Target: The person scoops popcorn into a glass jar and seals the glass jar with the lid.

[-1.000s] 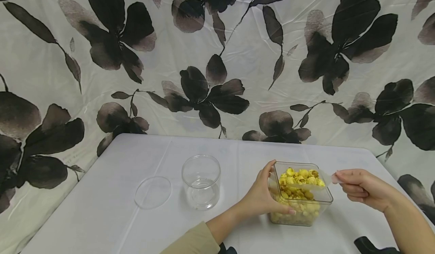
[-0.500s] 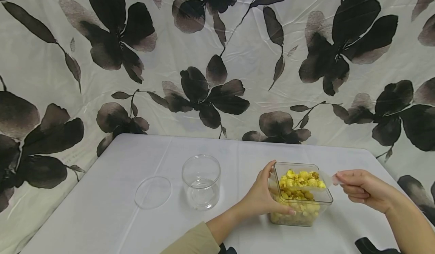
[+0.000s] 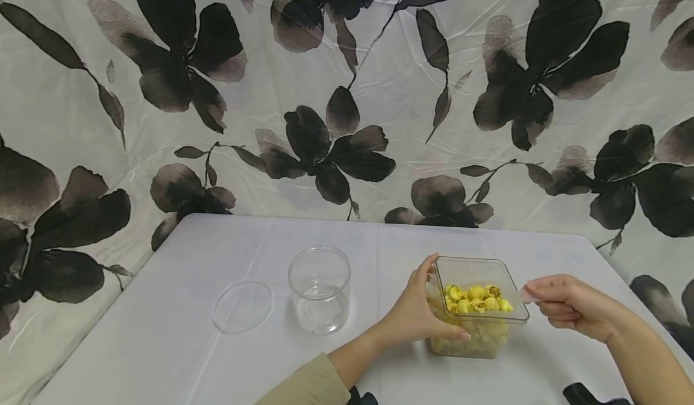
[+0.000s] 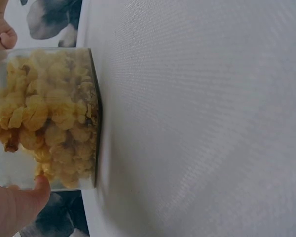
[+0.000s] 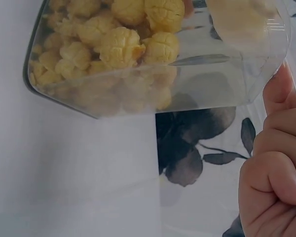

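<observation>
A clear square container part filled with yellow popcorn stands on the right of the table. My left hand grips its left side, thumb across the front wall; the left wrist view shows the thumb against the plastic. Beyond the right rim, my right hand pinches the handle of a clear plastic scoop, its other fingers curled. In the right wrist view the see-through handle runs by the fingertips. The scoop's bowl is hard to make out among the popcorn.
A clear round jar stands open at the table's middle, left of the container. Farther left lies a clear round disc, like a lid. A black object sits at the front right edge. A floral cloth hangs behind the white table.
My right hand has shifted slightly left and down, lowering the scoop from the rim into the container. The heaped popcorn now sits lower. My left hand keeps its grip.
</observation>
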A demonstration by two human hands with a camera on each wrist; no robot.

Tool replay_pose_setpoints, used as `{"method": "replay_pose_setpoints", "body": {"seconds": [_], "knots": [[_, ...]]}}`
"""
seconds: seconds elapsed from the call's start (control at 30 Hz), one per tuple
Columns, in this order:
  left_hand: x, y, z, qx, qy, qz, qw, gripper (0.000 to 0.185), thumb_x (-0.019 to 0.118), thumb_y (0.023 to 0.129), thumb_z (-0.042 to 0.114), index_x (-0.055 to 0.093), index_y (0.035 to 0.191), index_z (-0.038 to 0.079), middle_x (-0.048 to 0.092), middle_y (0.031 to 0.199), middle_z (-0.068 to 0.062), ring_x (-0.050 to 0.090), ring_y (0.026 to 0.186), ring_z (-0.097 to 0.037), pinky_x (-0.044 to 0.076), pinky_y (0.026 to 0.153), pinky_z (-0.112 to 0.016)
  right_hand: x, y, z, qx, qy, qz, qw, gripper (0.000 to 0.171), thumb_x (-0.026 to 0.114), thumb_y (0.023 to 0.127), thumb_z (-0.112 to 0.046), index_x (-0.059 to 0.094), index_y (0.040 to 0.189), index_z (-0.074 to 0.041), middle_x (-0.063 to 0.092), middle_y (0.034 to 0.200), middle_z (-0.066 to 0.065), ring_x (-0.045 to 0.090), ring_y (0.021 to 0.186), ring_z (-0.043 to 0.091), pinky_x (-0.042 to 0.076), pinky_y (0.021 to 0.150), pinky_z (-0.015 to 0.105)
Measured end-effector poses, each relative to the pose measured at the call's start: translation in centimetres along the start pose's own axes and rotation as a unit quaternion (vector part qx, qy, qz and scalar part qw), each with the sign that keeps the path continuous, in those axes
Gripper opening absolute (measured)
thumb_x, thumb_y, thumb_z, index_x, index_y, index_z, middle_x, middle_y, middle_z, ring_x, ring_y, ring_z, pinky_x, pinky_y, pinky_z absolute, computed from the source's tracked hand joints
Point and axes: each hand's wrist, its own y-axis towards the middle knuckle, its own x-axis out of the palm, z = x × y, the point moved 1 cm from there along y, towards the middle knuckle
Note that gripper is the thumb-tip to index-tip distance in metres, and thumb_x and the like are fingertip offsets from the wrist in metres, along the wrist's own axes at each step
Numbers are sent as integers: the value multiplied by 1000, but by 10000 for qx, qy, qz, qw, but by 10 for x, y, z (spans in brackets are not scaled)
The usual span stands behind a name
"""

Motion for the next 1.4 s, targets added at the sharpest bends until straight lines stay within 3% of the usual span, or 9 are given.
{"method": "replay_pose_setpoints", "body": {"seconds": [0.3, 1.4], "knots": [[-4, 3, 2, 41, 46, 36, 10000, 120, 90, 57, 31, 8, 144, 44, 29, 140, 3, 35, 123, -16, 40, 93, -42, -3, 0, -2, -82, 372, -144, 9992, 41, 29, 102, -8, 70, 100, -9, 15, 56, 1, 5, 48, 18, 4, 44, 31], [1, 0, -2, 49, 17, -9, 10000, 121, 90, 57, 33, 7, 144, 45, 29, 141, 3, 36, 124, -18, 40, 93, -43, -11, -5, -2, -447, 702, -285, 9961, 45, 23, 103, -8, 68, 106, -5, 11, 59, 6, 4, 48, 19, 3, 44, 31]]}}
